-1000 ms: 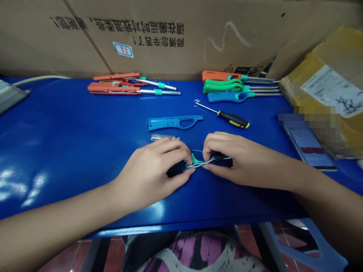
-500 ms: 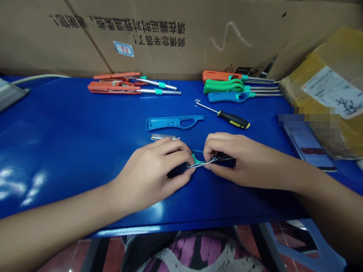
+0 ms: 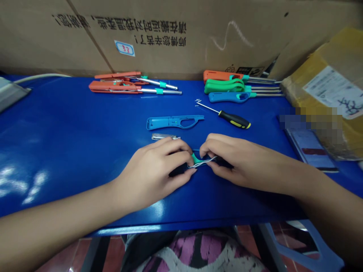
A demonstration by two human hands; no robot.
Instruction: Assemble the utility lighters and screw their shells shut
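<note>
My left hand (image 3: pixel 159 170) closes its thumb and fingers around a blue lighter housing, mostly hidden, with a green trigger (image 3: pixel 195 158) showing at the fingertips. Thin pale wires (image 3: pixel 204 162) run from the trigger towards my right hand (image 3: pixel 238 158). That hand pinches the wires between thumb and fingers at the housing's other end. Just beyond my left fingers lies a small clear fuel tank (image 3: pixel 163 136). Farther back is a loose blue housing half (image 3: pixel 161 122), its hollow side up.
A black-and-yellow screwdriver (image 3: pixel 234 120) lies beyond my right hand, with tiny screws (image 3: pixel 197 101) by its tip. Opened orange lighters (image 3: pixel 113 87) sit back left; closed green lighters (image 3: pixel 224 86) and others, back right. A phone (image 3: pixel 314 151) and taped parcel (image 3: pixel 326 90) stand right. A cardboard box (image 3: pixel 170 60) borders the back.
My right hand has shifted slightly left along the wires, nearer the trigger. A dark piece that showed under its fingers is now mostly covered. My left hand stays in place.
</note>
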